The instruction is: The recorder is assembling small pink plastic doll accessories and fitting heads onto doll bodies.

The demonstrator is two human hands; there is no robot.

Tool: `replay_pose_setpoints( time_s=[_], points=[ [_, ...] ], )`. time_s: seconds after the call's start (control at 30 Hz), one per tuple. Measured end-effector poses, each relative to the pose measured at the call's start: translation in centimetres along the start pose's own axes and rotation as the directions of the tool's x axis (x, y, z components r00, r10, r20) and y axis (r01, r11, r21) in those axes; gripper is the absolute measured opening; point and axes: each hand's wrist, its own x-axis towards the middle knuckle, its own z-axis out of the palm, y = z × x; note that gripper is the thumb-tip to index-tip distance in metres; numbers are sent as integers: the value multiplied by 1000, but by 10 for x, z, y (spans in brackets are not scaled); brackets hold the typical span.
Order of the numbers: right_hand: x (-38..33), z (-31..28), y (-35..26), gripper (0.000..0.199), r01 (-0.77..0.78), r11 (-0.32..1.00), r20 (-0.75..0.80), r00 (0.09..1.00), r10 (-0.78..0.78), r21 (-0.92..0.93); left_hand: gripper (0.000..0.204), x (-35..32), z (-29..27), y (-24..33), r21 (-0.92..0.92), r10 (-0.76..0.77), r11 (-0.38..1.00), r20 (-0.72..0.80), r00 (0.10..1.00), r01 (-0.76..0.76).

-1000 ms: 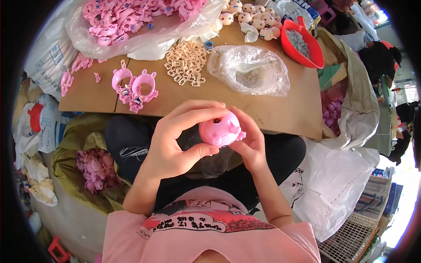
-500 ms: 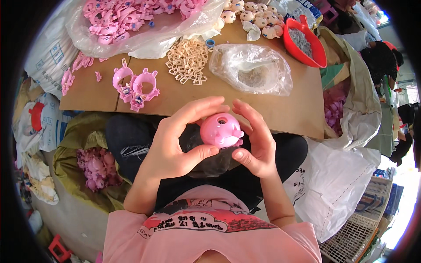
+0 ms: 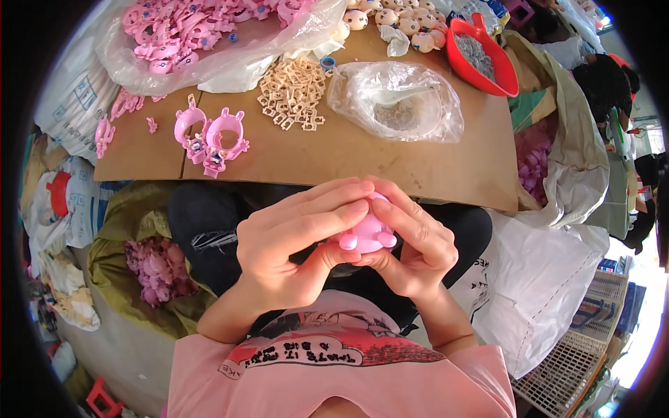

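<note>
A glossy pink rounded plastic toy body with small stubby feet is held between both hands, above my lap and short of the table's near edge. My left hand wraps its left side, fingers over the top and thumb underneath. From the right, my right hand grips it the same way, and the fingertips of both hands meet at the top. Much of the toy is hidden by the fingers. On the table to the left lie two pink ring-shaped pieces with small figures attached.
Cardboard covers the table. On it are cream plastic clips, a clear plastic bag, a red scoop of small metal parts, pink parts on plastic sheeting and round cream pieces. A green sack stands left of my legs.
Both hands have closed around the pink toy body, which was loosely held between spread fingers. It has turned, so its feet now face me and the top hole is out of sight.
</note>
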Motion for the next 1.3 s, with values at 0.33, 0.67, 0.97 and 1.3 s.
replay_pose_setpoints(
  time_s=[0.33, 0.67, 0.97, 1.3],
  points=[
    [9, 0, 6, 59, -37, 999, -41, 998, 38, 26, 24, 7, 8, 8, 63, -53, 996, -131, 990, 61],
    [-2, 5, 2, 57, 0, 1000, -31, 1000, 1, 18, 12, 5, 7, 1, 184, 266, 954, -148, 952, -238],
    [19, -7, -1, 70, -93, 995, 126, 987, 96, -35, 11, 3, -6, -12, 16, 70, 998, -234, 970, -68],
    [30, -11, -2, 34, 113, 978, 68, 992, -103, -173, 12, 1, -1, -6, 93, 116, 991, -213, 970, -98]
  ],
)
